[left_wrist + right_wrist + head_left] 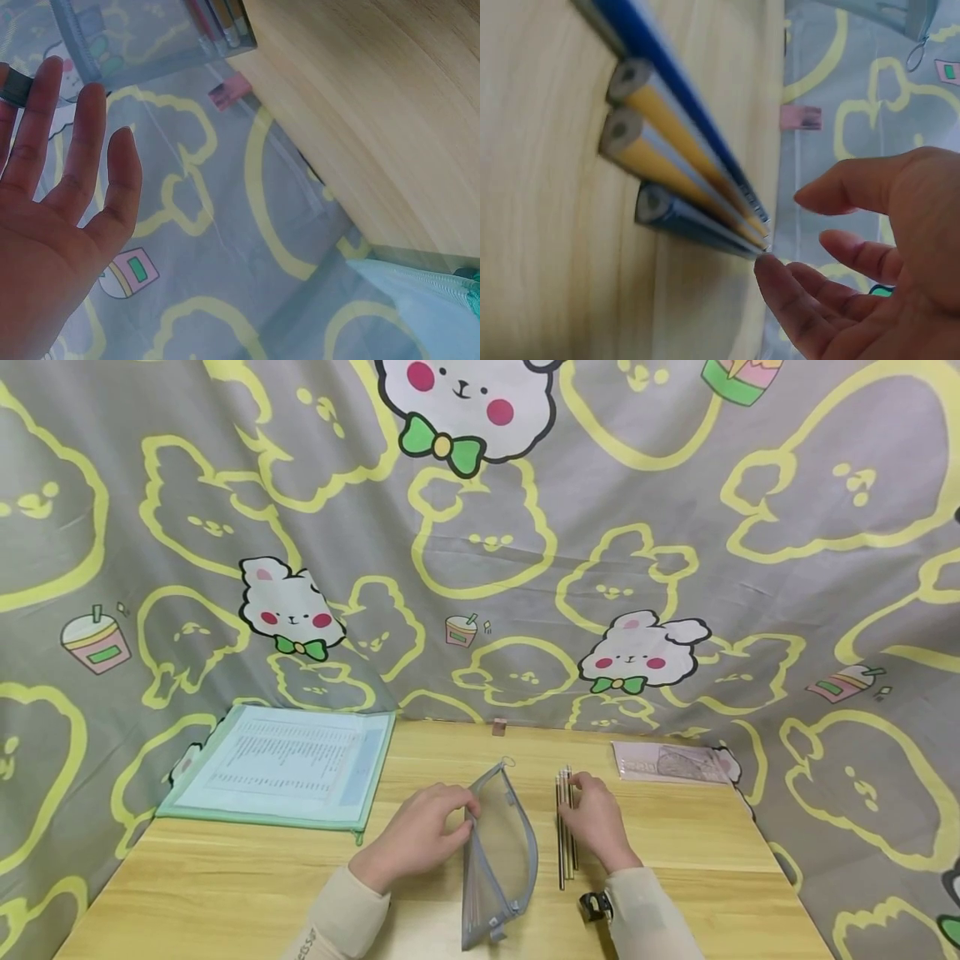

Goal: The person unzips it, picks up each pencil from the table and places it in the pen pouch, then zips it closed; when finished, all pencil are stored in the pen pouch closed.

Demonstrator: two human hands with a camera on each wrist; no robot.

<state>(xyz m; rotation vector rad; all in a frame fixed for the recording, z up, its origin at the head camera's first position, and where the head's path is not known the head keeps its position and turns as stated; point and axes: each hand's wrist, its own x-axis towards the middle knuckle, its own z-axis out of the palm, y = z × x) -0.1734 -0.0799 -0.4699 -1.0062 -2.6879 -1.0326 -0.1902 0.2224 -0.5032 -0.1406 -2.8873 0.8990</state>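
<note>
A grey see-through zip pouch [498, 860] stands on the table with its zip side gaping. My left hand [423, 831] pinches its left edge between thumb and fingers; in the left wrist view the other fingers [79, 150] stretch out straight. Several pencils [217, 26] show inside the pouch. To its right, several loose pencils [566, 843] lie side by side on the wood. My right hand [596, 818] is at their far end, thumb and fingers spread apart. In the right wrist view one fingertip [769, 270] is right at the far ends of these pencils [682, 150].
A mint-green zip folder [281, 760] with a printed sheet lies at the back left of the table [225, 893]. At the back right is a flat clear packet [675, 762]. A patterned grey curtain [495, 568] hangs round the table's back and sides.
</note>
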